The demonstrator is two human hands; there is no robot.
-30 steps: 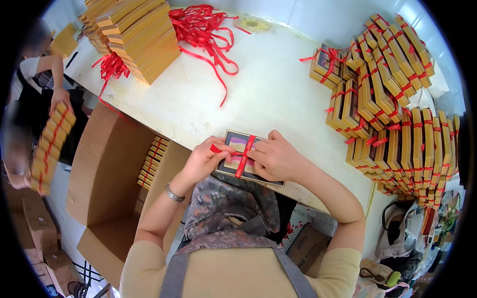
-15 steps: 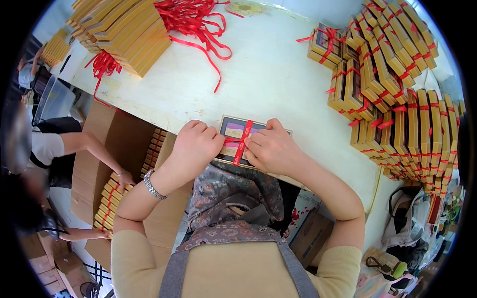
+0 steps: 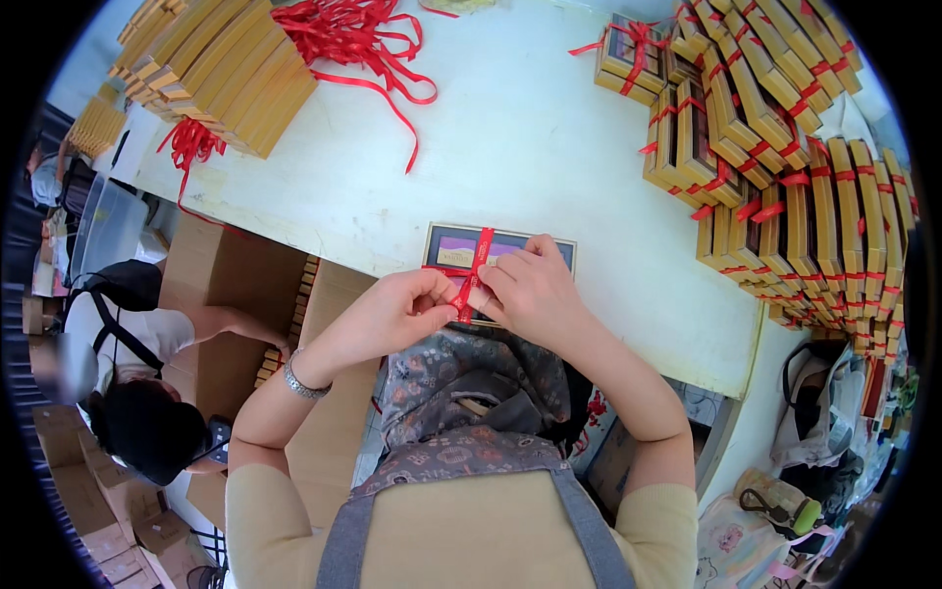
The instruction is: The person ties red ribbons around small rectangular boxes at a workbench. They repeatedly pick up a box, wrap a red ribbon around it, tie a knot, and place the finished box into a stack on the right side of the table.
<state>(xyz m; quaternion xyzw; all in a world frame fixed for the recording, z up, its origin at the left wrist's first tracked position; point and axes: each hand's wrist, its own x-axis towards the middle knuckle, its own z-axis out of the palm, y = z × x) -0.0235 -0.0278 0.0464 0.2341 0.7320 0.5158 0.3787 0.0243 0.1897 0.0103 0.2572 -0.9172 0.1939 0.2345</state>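
Note:
A flat gold-edged gift box (image 3: 561,253) with a dark frame and purple panel lies at the table's near edge. Red ribbon (image 3: 483,249) crosses its top. Over the box's near left part, my left hand (image 3: 417,306) pinches the ribbon between thumb and fingers. My right hand (image 3: 531,285) rests on the box, its bent fingers on the ribbon where the bands meet. The fingertips of both hands nearly touch and hide part of the crossing, so I cannot make out the knot.
Ribbon-tied boxes (image 3: 726,128) stand stacked at the right. Untied gold boxes (image 3: 221,74) are piled at the far left beside loose red ribbons (image 3: 343,44). Left of me, a person (image 3: 137,344) bends beside a large open carton (image 3: 211,280) holding boxes. Bags (image 3: 805,402) hang at the right.
My left hand has moved from the box's left side toward me and turned, now pinching lower on the ribbon. My right hand stays on the box. The person at the left has bent lower.

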